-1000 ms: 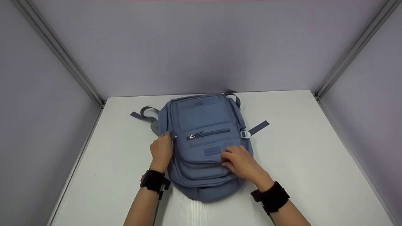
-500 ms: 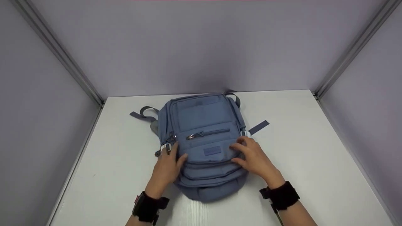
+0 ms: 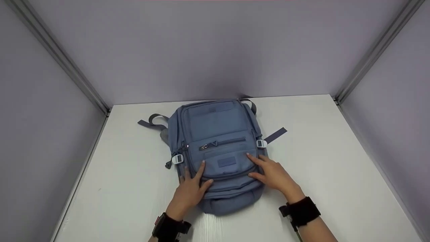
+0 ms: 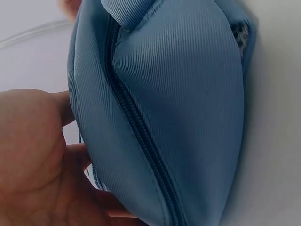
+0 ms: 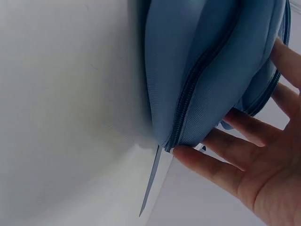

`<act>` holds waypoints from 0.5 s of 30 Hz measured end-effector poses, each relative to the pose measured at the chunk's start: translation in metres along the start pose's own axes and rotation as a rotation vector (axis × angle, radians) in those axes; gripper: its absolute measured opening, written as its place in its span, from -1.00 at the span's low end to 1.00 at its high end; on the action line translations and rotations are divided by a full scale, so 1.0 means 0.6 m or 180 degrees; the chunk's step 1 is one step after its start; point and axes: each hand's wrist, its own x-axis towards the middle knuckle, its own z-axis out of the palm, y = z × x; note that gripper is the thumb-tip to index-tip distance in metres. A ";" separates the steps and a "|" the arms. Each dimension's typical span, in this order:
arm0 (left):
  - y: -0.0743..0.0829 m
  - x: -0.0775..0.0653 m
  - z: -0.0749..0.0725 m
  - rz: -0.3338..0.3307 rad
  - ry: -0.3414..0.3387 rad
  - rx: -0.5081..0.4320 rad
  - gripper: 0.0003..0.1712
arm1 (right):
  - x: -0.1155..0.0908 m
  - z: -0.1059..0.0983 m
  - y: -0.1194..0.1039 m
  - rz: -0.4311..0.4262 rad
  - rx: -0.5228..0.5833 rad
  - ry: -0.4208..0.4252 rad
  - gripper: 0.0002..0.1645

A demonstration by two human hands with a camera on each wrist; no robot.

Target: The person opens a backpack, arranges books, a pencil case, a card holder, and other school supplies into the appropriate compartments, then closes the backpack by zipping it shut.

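A blue backpack [image 3: 218, 124] lies front side up, its top toward the back wall. My left hand [image 3: 188, 193] rests on its lower left with fingers spread, index fingertip on the front pocket below the short zipper [image 3: 223, 143]. On the lower right side my right hand [image 3: 273, 173] touches the bag, fingers extended and apart. In the left wrist view the palm [image 4: 28, 155] is beside a zippered side seam [image 4: 136, 120]. The right wrist view shows the fingers [image 5: 230, 146] along the bag's edge, near another zipper [image 5: 186, 94]. The bag's underside is hidden.
White buckles sit at the bag's left side [image 3: 177, 159] and right side [image 3: 261, 144]. Loose straps stick out left [image 3: 151, 124] and right [image 3: 276, 135] onto the white table [image 3: 322, 151]. Grey panels [image 3: 215, 50] enclose the table at the back and both sides.
My left hand has let go of the bag's left edge near the zipper pull and slid down onto the lower front, uncovering the left buckle. The right hand has shifted slightly right and spread its fingers.
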 end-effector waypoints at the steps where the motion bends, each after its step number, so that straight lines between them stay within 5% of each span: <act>1: -0.002 0.002 0.000 0.0003 0.0007 -0.0004 -0.19 | -0.001 0.002 -0.001 -0.0009 -0.0030 0.0007 -0.17; 15: -0.009 0.049 -0.017 0.0088 -0.0032 0.0025 -0.22 | 0.013 0.002 -0.003 0.0084 -0.0192 -0.0164 -0.12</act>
